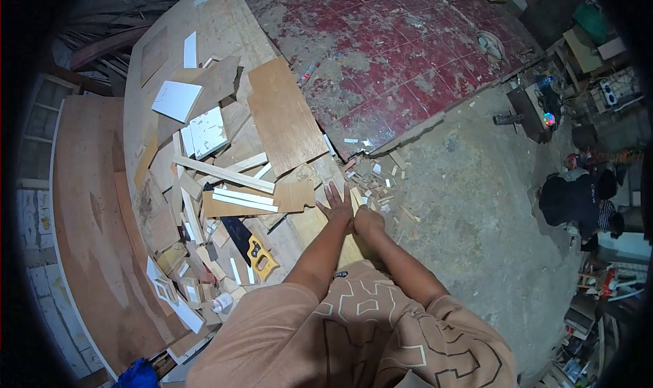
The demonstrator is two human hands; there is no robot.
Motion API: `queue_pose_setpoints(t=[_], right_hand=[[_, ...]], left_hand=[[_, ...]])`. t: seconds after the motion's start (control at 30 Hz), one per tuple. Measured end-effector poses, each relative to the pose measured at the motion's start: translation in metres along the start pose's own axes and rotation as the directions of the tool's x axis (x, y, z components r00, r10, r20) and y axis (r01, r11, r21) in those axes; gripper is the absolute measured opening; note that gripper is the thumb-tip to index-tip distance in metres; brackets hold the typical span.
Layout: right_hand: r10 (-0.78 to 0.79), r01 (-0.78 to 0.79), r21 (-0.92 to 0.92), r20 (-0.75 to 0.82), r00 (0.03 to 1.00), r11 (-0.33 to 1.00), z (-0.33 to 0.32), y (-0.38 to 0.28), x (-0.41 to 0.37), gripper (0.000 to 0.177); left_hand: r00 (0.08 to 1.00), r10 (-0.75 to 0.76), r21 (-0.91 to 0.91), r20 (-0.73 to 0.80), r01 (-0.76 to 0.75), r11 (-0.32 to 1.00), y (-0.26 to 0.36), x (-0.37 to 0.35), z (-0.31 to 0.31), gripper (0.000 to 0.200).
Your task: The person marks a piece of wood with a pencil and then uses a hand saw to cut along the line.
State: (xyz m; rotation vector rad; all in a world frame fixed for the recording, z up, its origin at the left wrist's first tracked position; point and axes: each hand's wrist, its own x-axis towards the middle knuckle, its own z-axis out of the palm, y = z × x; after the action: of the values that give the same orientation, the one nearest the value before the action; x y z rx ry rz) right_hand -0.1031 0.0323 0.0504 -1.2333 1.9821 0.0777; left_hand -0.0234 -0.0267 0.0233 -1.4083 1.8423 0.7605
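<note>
My left hand (337, 209) lies with fingers spread on a pale wooden board (314, 226) at the table's right edge. Right beside it, my right hand (368, 222) is closed at a narrow strip of light wood (356, 199); whatever is inside its fingers is hidden. A piece of brown cardboard (296, 197) lies to the left of my left hand, with two white strips (243, 199) on it. Farther left and nearer my body rests a handsaw with a yellow handle (262, 257).
Wood offcuts (224, 175), white blocks (207, 131) and a brown panel (282, 116) cover the worktable (224, 14). Scraps (381, 184) lie on the floor beyond its right edge. Another person (568, 201) is at the far right, near cluttered shelves.
</note>
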Motion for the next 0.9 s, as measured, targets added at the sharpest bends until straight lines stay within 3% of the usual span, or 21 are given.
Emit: queue_pose_setpoints(t=[0.07, 0.17, 0.23, 0.4, 0.5, 0.57, 0.67, 0.77, 0.9], right_hand=[[0.083, -0.081, 0.072, -0.015, 0.996, 0.994, 0.013, 0.008, -0.002, 0.038], [0.050, -0.051, 0.048, 0.033, 0.998, 0.998, -0.005, 0.012, -0.030, 0.035], [-0.068, 0.087, -0.127, 0.153, 0.986, 0.988, -0.038, 0.005, -0.067, 0.032], [-0.048, 0.074, -0.105, 0.230, 0.972, 0.992, -0.068, -0.010, -0.055, 0.035], [-0.106, 0.129, -0.103, 0.207, 0.973, 0.986, -0.020, -0.003, -0.001, 0.033], [-0.041, 0.045, -0.055, 0.084, 0.996, 0.997, 0.014, 0.004, 0.028, 0.038], [-0.014, 0.015, 0.014, -0.034, 0.999, 1.000, 0.009, 0.014, 0.000, 0.030], [-0.032, 0.033, -0.030, 0.015, 0.999, 0.999, -0.006, 0.025, -0.046, 0.030], [0.012, 0.001, -0.061, 0.221, 0.975, 0.998, -0.063, 0.007, -0.092, 0.030]], left_hand=[[1.000, -0.011, 0.016, 0.006, 0.011, 1.000, 0.002, -0.002, -0.002, 0.157], [1.000, -0.006, -0.009, 0.021, 0.007, 1.000, 0.001, -0.003, -0.008, 0.156], [0.999, 0.013, -0.052, 0.038, -0.011, 0.999, 0.001, -0.011, -0.011, 0.156], [1.000, 0.015, -0.005, -0.013, -0.015, 1.000, 0.000, -0.002, -0.001, 0.153], [1.000, 0.011, -0.094, -0.003, -0.011, 0.996, 0.000, 0.002, -0.002, 0.151], [1.000, 0.000, -0.066, -0.016, -0.001, 0.998, 0.001, 0.002, -0.002, 0.151], [0.999, -0.014, 0.017, -0.042, 0.015, 1.000, 0.000, 0.005, 0.008, 0.153], [0.999, 0.001, 0.046, -0.042, 0.001, 0.999, 0.002, -0.009, -0.004, 0.154], [0.999, 0.021, 0.045, -0.024, -0.020, 0.999, 0.002, -0.015, -0.009, 0.156]])
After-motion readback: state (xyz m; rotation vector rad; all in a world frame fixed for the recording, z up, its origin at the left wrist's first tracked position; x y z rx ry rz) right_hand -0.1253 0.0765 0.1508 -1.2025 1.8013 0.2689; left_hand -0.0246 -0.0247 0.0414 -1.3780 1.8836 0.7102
